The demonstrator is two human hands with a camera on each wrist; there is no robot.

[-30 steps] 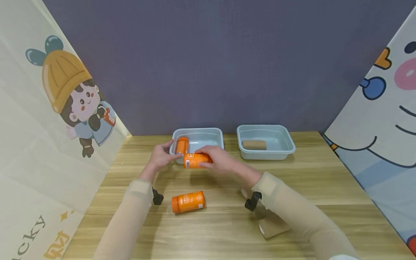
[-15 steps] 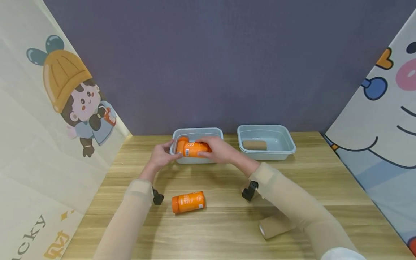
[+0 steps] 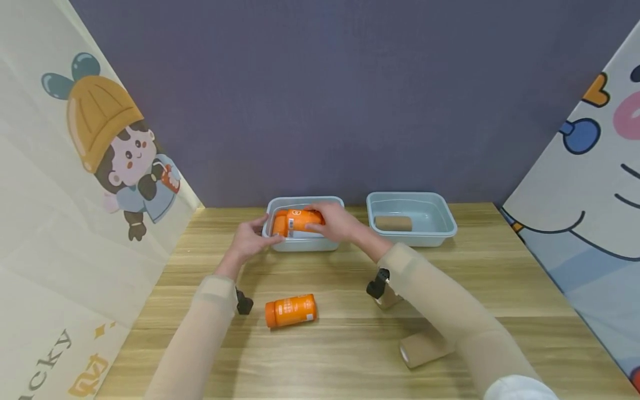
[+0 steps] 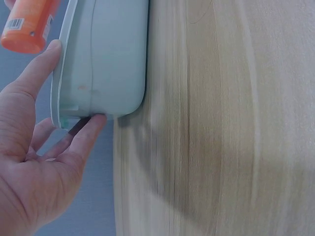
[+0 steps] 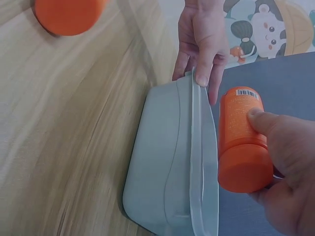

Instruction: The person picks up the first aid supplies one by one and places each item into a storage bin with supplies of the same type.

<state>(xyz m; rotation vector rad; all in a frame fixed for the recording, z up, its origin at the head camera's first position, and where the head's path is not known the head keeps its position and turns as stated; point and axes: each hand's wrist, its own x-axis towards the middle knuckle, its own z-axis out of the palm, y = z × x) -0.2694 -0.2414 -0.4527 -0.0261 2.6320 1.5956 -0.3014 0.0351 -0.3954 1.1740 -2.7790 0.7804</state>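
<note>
My right hand (image 3: 336,222) grips an orange bottle (image 3: 304,220) with a white-printed label, held on its side over the left light-blue plastic tub (image 3: 306,244). In the right wrist view its orange lid (image 5: 245,168) lies toward my palm and the barcode end points away. My left hand (image 3: 248,240) holds the tub's left front corner, thumb (image 4: 47,61) on the rim and fingers along the outside of the end wall. A second orange bottle (image 3: 280,226) lies inside that tub at its left end, partly overlapped by the held one.
Another orange bottle (image 3: 291,311) lies on the wooden table (image 3: 350,366). A matching tub (image 3: 415,240) at right holds a brown cardboard roll (image 3: 393,223). Two more brown rolls lie near my right forearm, one (image 3: 425,348) partly covered by the sleeve. A dark wall (image 3: 320,111) stands behind.
My right hand has moved the orange bottle away from me, from in front of the left tub to over its interior. The left hand has stayed at the tub's corner.
</note>
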